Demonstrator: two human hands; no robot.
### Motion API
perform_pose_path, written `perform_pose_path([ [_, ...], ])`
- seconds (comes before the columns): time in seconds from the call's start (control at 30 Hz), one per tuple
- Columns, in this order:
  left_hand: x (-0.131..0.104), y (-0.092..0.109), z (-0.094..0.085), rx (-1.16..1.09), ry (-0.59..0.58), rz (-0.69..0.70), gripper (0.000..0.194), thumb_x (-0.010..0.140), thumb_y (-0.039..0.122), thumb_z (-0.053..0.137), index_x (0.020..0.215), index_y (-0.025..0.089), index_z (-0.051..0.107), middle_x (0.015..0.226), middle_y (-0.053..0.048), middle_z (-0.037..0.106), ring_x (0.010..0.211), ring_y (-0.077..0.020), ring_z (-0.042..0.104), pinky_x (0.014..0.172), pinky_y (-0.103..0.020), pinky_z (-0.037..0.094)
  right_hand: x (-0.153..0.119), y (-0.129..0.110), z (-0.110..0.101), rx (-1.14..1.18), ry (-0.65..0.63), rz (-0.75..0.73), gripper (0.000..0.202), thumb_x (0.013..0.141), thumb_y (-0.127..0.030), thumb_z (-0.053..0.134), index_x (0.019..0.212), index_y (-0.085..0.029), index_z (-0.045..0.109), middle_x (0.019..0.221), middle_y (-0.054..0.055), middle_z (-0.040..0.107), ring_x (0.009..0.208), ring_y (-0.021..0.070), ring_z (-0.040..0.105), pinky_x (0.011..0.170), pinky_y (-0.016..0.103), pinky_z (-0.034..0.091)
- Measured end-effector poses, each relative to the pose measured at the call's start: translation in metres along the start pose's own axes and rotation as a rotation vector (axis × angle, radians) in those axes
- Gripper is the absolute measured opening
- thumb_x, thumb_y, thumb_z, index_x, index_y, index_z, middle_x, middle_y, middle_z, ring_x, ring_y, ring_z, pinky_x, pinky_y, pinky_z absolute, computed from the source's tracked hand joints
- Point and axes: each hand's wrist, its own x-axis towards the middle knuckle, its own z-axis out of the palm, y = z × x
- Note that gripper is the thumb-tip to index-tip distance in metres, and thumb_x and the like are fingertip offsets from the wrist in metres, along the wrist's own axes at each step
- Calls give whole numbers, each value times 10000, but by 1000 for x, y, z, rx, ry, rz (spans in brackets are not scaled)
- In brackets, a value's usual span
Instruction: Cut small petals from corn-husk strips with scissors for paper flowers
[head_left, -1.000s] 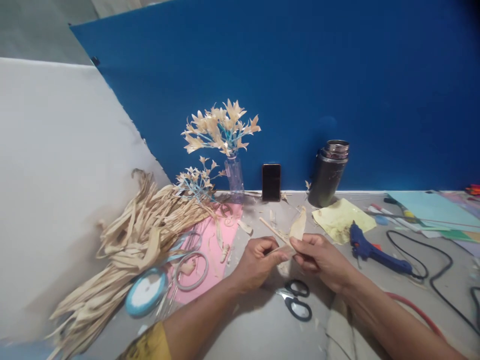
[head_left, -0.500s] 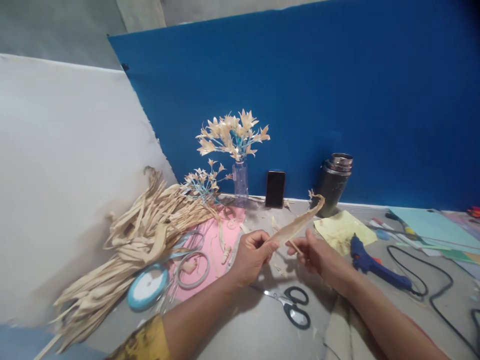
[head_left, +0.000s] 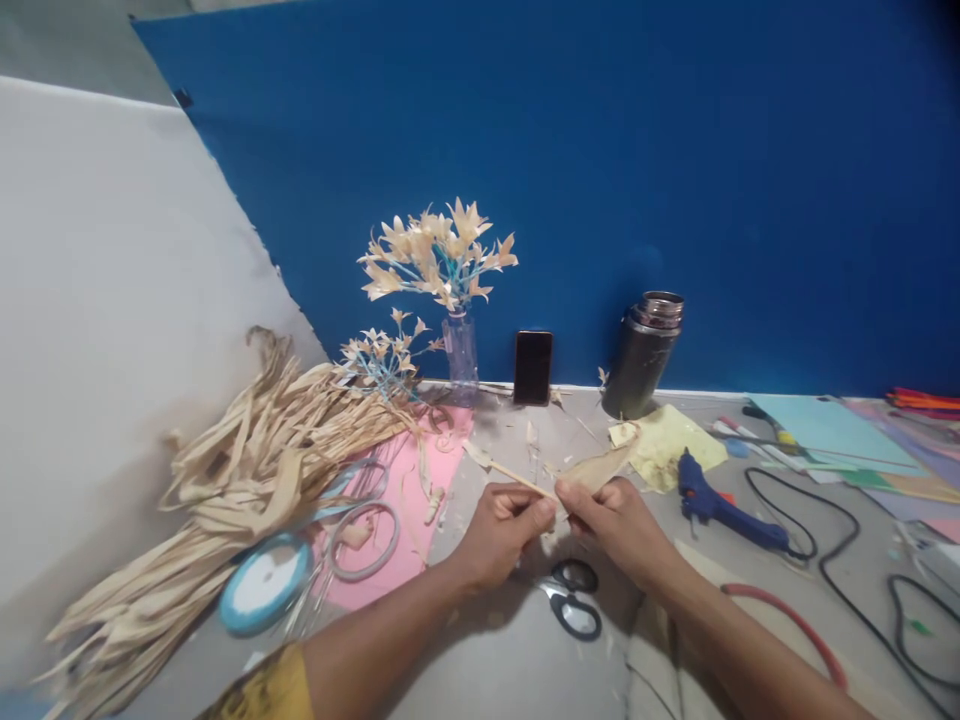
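My left hand [head_left: 504, 532] is closed in a pinch, with a thin pale stick [head_left: 519, 478] lying across its fingertips and pointing up to the left. A dried husk strip [head_left: 598, 468], tan and pointed, is gripped under the thumb of my right hand [head_left: 624, 525]. The fingertips of both hands nearly meet where stick and strip come together, and the exact contact there is hidden. Black-handled scissors [head_left: 576, 605] lie on the table just below my hands.
Left lie a heap of dried husks [head_left: 247, 470], a ribbon spool [head_left: 266, 585] and pink paper [head_left: 420, 500]. Flowers in a clear bottle [head_left: 460, 355], a phone [head_left: 533, 368] and a dark flask [head_left: 643, 355] stand behind. Right are yellow paper [head_left: 679, 450] and a blue glue gun [head_left: 727, 510] with cord.
The husk strip has passed from my left hand to my right. The stick, earlier in my right hand, now lies at my left fingertips. Both hands have come together; the view has shifted right.
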Motion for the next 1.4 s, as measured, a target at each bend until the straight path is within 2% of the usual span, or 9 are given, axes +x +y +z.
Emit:
perform_pose_path([
  [0.27, 0, 7, -3, 110, 4, 98, 474, 817, 533, 622, 534, 159, 559, 515, 28, 393, 540, -101, 336, 546, -248, 263, 11, 6, -33, 372, -139, 154, 606, 781, -653, 648, 435, -194, 453, 373, -77, 265, 394, 66, 168, 442, 262, 82],
  [0.4, 2, 7, -5, 82, 40, 109, 482, 805, 570, 619, 556, 161, 571, 486, 29, 418, 504, -96, 352, 527, -248, 261, 23, 8, -64, 472, -28, 127, 571, 759, -675, 648, 506, -216, 423, 437, -82, 276, 432, 77, 121, 421, 240, 110],
  [0.5, 5, 3, -6, -62, 117, 76, 488, 794, 599, 623, 588, 160, 568, 466, 34, 434, 460, -87, 376, 508, -243, 273, 28, 4, -74, 550, 29, 110, 504, 754, -702, 618, 703, -200, 600, 590, -29, 435, 467, 91, 176, 402, 217, 118],
  [0.7, 10, 0, 0, -434, 212, -28, 365, 710, 486, 765, 725, 160, 601, 573, 39, 511, 498, -74, 432, 524, -223, 329, 16, 4, -30, 568, 10, 180, 449, 738, -589, 732, 896, -170, 693, 796, 18, 541, 518, 77, 292, 394, 186, 168],
  [0.87, 7, -1, 11, -665, 181, -145, 321, 597, 322, 858, 796, 144, 680, 717, -20, 639, 610, -106, 545, 620, -252, 419, 2, 4, 4, 355, -100, 55, 395, 708, -482, 796, 932, -190, 655, 652, -55, 496, 503, 69, 293, 447, 204, 213],
  [1.1, 8, -5, 10, -696, 182, -184, 233, 585, 232, 840, 723, 136, 679, 744, -33, 657, 654, -113, 565, 610, -239, 424, 6, 4, -5, 218, -44, 88, 339, 713, -477, 757, 719, -189, 579, 561, -77, 400, 505, 82, 267, 486, 239, 190],
  [1.23, 12, -5, 1, -682, 160, -174, 312, 648, 350, 792, 840, 135, 673, 825, -63, 648, 746, -163, 587, 605, -263, 450, 9, 4, -13, 135, 33, 82, 333, 657, -463, 771, 676, -190, 583, 557, -69, 410, 519, 93, 287, 502, 249, 196],
  [1.33, 19, 1, -18, -578, 310, -144, 378, 776, 517, 643, 875, 152, 634, 804, -57, 603, 723, -171, 568, 599, -292, 450, 10, 3, -18, 90, 84, 82, 296, 656, -439, 754, 674, -193, 590, 575, -57, 449, 525, 100, 309, 506, 255, 208],
  [1.4, 23, 10, -35, -262, 524, 28, 336, 848, 488, 566, 909, 162, 622, 809, -61, 590, 748, -183, 564, 647, -317, 453, 11, 3, -21, 72, 82, 98, 268, 662, -420, 744, 690, -197, 598, 575, -58, 455, 518, 101, 312, 501, 256, 214],
])
